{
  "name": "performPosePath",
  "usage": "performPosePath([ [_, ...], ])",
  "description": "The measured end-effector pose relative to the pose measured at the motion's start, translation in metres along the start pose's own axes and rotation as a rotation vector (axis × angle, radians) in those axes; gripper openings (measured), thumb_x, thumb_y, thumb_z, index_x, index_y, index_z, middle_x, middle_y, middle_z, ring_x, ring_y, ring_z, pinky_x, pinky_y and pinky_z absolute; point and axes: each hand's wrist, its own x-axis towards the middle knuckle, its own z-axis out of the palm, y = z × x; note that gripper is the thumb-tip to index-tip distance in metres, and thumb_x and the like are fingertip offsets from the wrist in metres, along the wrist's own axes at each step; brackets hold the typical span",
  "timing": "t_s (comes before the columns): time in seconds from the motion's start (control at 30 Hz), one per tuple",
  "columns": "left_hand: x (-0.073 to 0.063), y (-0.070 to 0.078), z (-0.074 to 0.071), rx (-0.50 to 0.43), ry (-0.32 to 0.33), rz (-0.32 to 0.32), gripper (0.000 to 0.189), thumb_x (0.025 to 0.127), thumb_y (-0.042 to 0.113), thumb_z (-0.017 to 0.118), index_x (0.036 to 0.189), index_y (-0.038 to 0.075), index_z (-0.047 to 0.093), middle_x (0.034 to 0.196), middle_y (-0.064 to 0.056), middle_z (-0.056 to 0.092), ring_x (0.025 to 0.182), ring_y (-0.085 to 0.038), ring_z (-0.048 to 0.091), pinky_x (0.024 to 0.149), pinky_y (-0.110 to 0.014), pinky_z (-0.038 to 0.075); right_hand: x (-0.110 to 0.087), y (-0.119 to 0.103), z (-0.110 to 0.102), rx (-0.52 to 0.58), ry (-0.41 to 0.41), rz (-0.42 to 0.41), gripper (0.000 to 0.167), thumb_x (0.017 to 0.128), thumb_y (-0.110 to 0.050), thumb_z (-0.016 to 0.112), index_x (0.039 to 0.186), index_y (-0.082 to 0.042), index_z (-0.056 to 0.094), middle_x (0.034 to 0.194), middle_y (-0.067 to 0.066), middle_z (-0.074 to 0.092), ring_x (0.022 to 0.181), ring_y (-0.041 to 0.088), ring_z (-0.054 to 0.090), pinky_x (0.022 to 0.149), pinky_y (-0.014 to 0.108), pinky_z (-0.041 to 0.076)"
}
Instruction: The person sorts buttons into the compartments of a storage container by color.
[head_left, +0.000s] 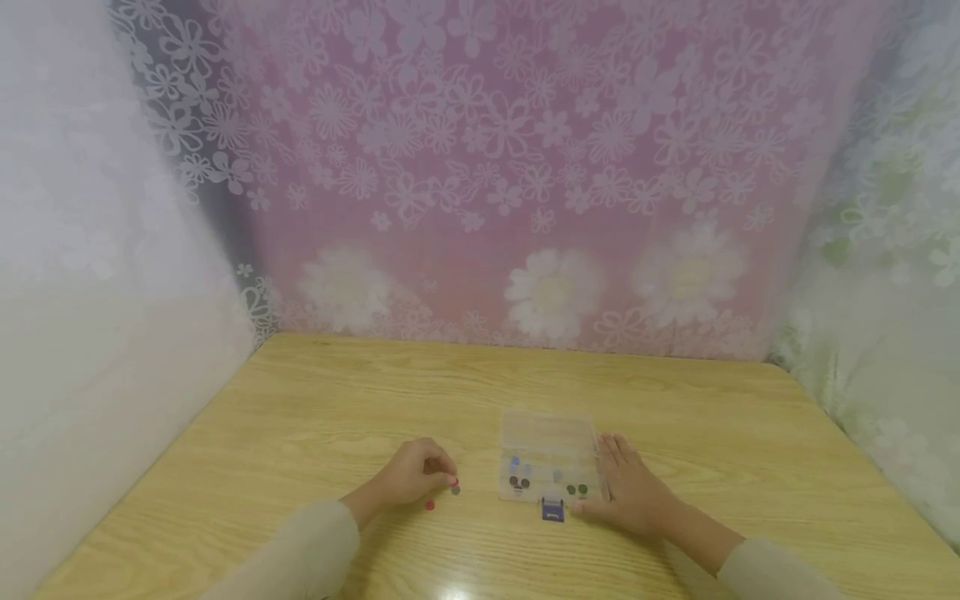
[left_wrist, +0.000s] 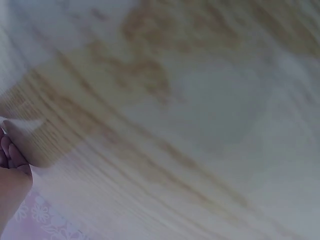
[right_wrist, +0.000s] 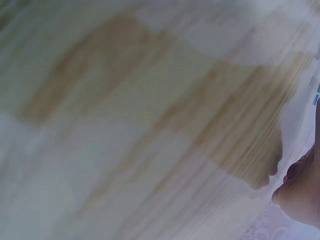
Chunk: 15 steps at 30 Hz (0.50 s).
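Thumb and fingertips of my left hand (head_left: 417,472) pinch a small red disc (head_left: 455,481) close over the table, left of the box. Just under those fingertips is a grey disc (head_left: 455,491). Another red disc (head_left: 430,505) lies nearer the front. The clear plastic box (head_left: 532,493) has its lid (head_left: 547,430) swung back and a purple latch (head_left: 552,510) at the front. Inside are dark discs (head_left: 519,482), blue pieces (head_left: 514,461) and green discs (head_left: 577,490). My right hand (head_left: 633,492) rests along the box's right side, fingers straight, thumb at the front corner.
The wooden table (head_left: 337,392) has a pale streaky grain. Behind it hangs a pink flowered cloth (head_left: 450,250), and white cloths close off the left and right sides. Both wrist views show mostly tabletop, with the hands only at the edges.
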Motion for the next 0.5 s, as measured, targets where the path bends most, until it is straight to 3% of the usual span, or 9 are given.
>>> performPosePath([
  [0.5,-0.0018,0.0034,0.0004,0.017,0.009,-0.042,0.006,0.082,0.007,0.068,0.080,0.002,0.065,0.093,-0.009,0.059,0.081,-0.015,0.055,0.071,-0.022,0.048,0.0002,-0.0010,-0.0001,-0.007,-0.005,0.007,0.108,0.079,-0.065,0.055,0.139,0.017,0.019,0.145,0.037,0.018,0.136,0.051,0.013,0.109,0.059,0.018],
])
